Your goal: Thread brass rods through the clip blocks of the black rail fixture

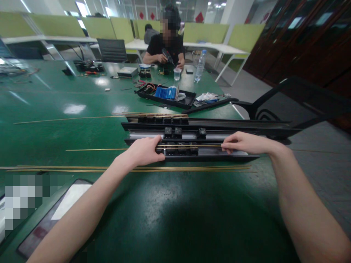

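Head view: our two hands are at the nearest of three long channels lying side by side on the glossy green table (pixel 170 219).
Front channel: black, straight-walled, pale-floored (pixel 214 159); small black blocks (pixel 180 148) stand inside, thin brass-coloured rods along them. Whether any rod is seated, we cannot tell.
Middle channel: black walls, pale floor (pixel 189 135); three dark square blocks (pixel 202 133), no rod seen along them.
Rear channel: long and black (pixel 236 122); a row of dark blocks, several thin golden rods (pixel 156 114) along it.
Loose rods: a thin brass-coloured bundle (pixel 192 169) on the table, our side of the front channel.
Progress: partway, we judge; the middle channel looks least advanced.
Right hand: fingertips pinching a brass rod (pixel 210 146) above the front channel, wrist bent inward (pixel 233 142).
Left hand: thumb and forefinger spread around the front channel's left end (pixel 146 149); grip hidden, so we cannot tell.
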Demonstrator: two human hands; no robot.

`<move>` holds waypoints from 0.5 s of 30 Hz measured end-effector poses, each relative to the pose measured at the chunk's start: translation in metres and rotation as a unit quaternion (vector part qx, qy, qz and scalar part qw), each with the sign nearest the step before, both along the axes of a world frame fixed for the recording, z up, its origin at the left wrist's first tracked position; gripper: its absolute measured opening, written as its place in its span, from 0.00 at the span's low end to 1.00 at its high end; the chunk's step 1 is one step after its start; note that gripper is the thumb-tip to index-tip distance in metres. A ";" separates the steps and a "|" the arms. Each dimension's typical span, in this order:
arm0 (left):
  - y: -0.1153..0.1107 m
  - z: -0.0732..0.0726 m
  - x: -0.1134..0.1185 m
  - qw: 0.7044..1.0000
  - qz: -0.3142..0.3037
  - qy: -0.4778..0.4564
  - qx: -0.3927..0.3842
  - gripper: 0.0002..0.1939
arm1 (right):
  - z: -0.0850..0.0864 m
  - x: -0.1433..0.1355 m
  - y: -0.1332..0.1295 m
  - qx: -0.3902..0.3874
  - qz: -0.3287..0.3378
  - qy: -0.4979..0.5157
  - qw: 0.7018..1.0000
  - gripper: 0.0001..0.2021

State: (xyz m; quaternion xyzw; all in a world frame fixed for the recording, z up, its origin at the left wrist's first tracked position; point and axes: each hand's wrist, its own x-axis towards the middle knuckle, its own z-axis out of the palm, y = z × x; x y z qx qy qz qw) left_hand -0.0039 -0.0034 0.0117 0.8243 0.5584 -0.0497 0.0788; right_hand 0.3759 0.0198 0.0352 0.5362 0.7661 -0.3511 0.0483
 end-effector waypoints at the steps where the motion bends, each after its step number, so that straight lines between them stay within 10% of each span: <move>1: 0.000 0.000 0.000 1.000 0.000 0.000 -0.001 0.25 | 0.001 0.001 0.000 -0.004 0.000 -0.003 1.000 0.26; 15: 0.000 0.000 -0.002 1.000 0.003 -0.001 -0.007 0.25 | -0.003 0.028 0.005 -0.048 -0.025 0.022 0.998 0.22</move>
